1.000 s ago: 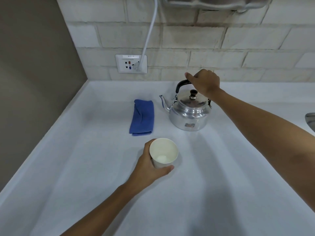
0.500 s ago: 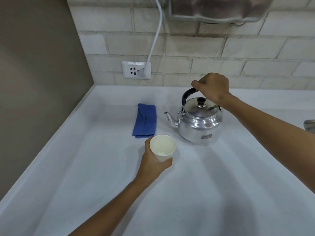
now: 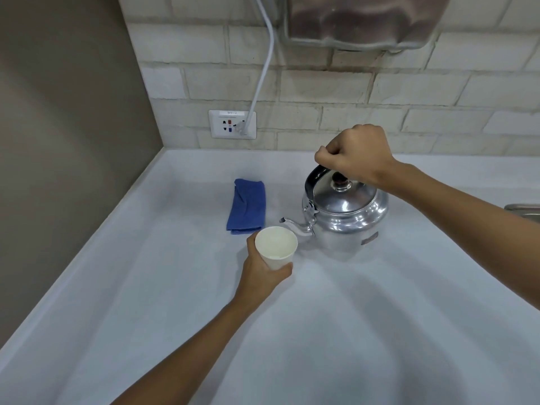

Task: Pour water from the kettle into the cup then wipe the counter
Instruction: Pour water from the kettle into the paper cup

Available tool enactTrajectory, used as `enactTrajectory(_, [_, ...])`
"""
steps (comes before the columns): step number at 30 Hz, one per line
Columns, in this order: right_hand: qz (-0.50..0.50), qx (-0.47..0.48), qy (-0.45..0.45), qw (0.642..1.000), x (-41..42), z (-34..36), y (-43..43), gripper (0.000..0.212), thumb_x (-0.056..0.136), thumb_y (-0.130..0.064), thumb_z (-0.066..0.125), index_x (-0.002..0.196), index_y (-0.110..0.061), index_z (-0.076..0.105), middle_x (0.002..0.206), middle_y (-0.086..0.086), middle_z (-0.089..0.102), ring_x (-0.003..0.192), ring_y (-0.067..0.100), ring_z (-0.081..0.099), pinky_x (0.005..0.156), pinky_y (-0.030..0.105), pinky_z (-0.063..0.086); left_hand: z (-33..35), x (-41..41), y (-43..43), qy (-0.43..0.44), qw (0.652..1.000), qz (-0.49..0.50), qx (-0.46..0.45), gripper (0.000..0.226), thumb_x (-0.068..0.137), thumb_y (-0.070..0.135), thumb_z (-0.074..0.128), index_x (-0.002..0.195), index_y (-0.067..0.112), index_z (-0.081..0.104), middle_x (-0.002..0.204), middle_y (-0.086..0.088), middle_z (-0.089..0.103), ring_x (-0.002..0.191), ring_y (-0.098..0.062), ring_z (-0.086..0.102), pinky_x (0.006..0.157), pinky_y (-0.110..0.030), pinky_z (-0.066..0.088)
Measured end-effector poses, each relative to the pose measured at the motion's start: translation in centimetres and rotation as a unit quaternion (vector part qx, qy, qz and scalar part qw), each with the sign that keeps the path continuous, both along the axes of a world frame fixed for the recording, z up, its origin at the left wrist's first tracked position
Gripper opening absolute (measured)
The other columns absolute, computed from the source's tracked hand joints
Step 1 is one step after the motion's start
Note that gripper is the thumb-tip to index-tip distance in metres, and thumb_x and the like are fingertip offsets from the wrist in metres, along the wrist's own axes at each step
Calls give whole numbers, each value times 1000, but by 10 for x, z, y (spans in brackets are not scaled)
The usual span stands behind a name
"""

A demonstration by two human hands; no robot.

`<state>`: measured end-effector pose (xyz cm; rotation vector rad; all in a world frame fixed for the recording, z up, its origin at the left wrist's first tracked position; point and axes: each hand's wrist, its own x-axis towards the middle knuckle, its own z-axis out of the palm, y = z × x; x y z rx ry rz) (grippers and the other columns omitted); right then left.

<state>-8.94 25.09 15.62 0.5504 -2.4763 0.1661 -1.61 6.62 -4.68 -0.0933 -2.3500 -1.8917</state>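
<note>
A shiny metal kettle (image 3: 349,217) with a black handle hangs tilted just above the white counter (image 3: 380,331), its spout pointing left and down over the cup's rim. My right hand (image 3: 355,154) is shut on the kettle's handle from above. A white paper cup (image 3: 276,247) is held up in my left hand (image 3: 263,273), which wraps it from below and the left. The cup's inside looks pale; I cannot tell if water is in it. A folded blue cloth (image 3: 247,206) lies flat on the counter behind the cup.
A brick wall with a white socket (image 3: 232,124) and a plugged white cord (image 3: 261,71) rises behind the counter. A steel appliance (image 3: 362,21) hangs above. A brown wall (image 3: 64,141) closes the left side. A sink's metal edge (image 3: 523,210) shows at the far right.
My right hand has lifted the kettle, brought it toward the cup and tipped its spout down. My left hand has raised the cup toward the spout.
</note>
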Motion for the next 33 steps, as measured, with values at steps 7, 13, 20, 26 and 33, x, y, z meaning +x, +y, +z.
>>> enactTrajectory(7, [31, 54, 37, 997, 20, 15, -11, 39, 70, -25, 43, 42, -15, 17, 37, -2, 11, 40, 12, 6, 44, 22, 11, 1, 0, 0, 3, 1000, -8, 12, 79, 62, 5, 81, 115, 33, 28, 105, 25, 44, 94, 24, 44, 67, 7, 36])
enactTrajectory(13, [22, 103, 38, 994, 31, 23, -17, 37, 71, -25, 43, 43, -10, 26, 38, 1, 7, 46, 21, 12, 46, 23, 7, 3, 1, 1, -7, 1000, -11, 21, 80, 63, 8, 81, 116, 33, 27, 104, 26, 43, 94, 14, 47, 65, 7, 36])
enactTrajectory(20, [35, 135, 44, 989, 35, 30, -21, 38, 72, -26, 43, 42, -11, 25, 39, 8, 18, 46, 22, 16, 46, 23, 9, 5, 2, 2, -8, 1000, -8, 27, 79, 63, 8, 80, 117, 31, 28, 102, 22, 44, 92, 5, 48, 63, 7, 36])
enactTrajectory(26, [45, 161, 45, 985, 36, 35, -26, 39, 74, -25, 43, 42, -10, 26, 37, 8, 22, 43, 21, 15, 46, 23, 10, 5, 2, 2, -11, 999, -11, 28, 79, 63, 10, 81, 114, 35, 27, 102, 27, 42, 92, 6, 48, 62, 6, 38])
enactTrajectory(33, [41, 181, 39, 982, 38, 40, -30, 39, 76, -28, 39, 42, -9, 34, 38, 9, 26, 43, 23, 19, 46, 23, 9, 6, 2, 1, -11, 999, -15, 33, 77, 62, 9, 81, 115, 33, 30, 104, 27, 44, 93, 18, 47, 63, 5, 39])
